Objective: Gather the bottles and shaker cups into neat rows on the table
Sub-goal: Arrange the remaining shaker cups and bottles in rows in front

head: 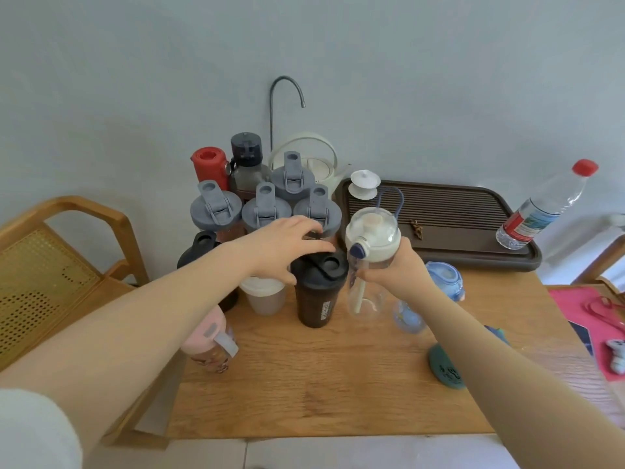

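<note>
Head view. Risk noted first: crowded cluster, tall narrow shakers standing close together; a nudge from either forearm likely to topple the pink bottle (pixel 209 340) lying under the left arm, or the blue bottle (pixel 439 286) just behind the right wrist. Clear bottle carried high; a loose grip could drop it onto neighbours.

Left hand (pixel 287 247): fingers spread moderately, resting over the lid of the black shaker (pixel 319 289), touching its rim; grey-lidded shakers (pixel 265 211) just beyond the fingertips.

Right hand (pixel 394 269): closed around the clear bottle with white lid (pixel 372 238), held beside the black shaker. Counter (pixel 321 384) bare nearer than both hands.
</note>
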Demonstrator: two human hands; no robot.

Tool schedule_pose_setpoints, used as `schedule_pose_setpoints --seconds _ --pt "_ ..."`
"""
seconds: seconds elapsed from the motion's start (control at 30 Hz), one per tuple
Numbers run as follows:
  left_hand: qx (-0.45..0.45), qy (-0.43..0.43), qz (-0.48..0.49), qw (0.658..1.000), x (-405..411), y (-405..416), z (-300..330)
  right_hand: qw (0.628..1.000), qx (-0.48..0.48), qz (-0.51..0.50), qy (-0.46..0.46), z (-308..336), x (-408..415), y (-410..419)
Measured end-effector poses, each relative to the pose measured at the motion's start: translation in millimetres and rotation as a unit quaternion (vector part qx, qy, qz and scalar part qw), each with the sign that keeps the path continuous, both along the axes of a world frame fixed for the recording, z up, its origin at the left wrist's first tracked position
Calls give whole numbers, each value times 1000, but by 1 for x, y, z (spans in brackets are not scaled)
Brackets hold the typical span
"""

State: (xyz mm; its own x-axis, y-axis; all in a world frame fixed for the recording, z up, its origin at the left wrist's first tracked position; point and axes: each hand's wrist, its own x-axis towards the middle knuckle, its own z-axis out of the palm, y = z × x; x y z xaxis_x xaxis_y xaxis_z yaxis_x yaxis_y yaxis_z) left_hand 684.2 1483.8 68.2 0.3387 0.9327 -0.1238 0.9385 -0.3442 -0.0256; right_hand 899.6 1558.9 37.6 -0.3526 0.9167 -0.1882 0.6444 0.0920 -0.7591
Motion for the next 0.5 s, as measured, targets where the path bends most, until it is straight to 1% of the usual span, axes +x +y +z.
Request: schedule_pose_setpoints --seconds 0.13,0.23,0.3,0.37,0.43,0.5 --pt "-31 4 4 999 -7 -7 -7 995 -56 19 82 -34 5 11" --pt "-70 -44 30 996 -12 -11 -11 984 -84 9 159 -27 1 1" --pt "-103 -105 49 988 -13 -14 -11 978 -99 38 177 -26 1 -1" --pt "-102 -142 58 983 -11 -15 -10 975 -123 45 181 -28 1 -2" --pt "-92 -138 82 983 -8 -14 -10 973 -143 49 172 -26 2 -3" --pt "-86 -119 113 983 -4 -12 -12 980 -128 61 140 -19 2 -3"
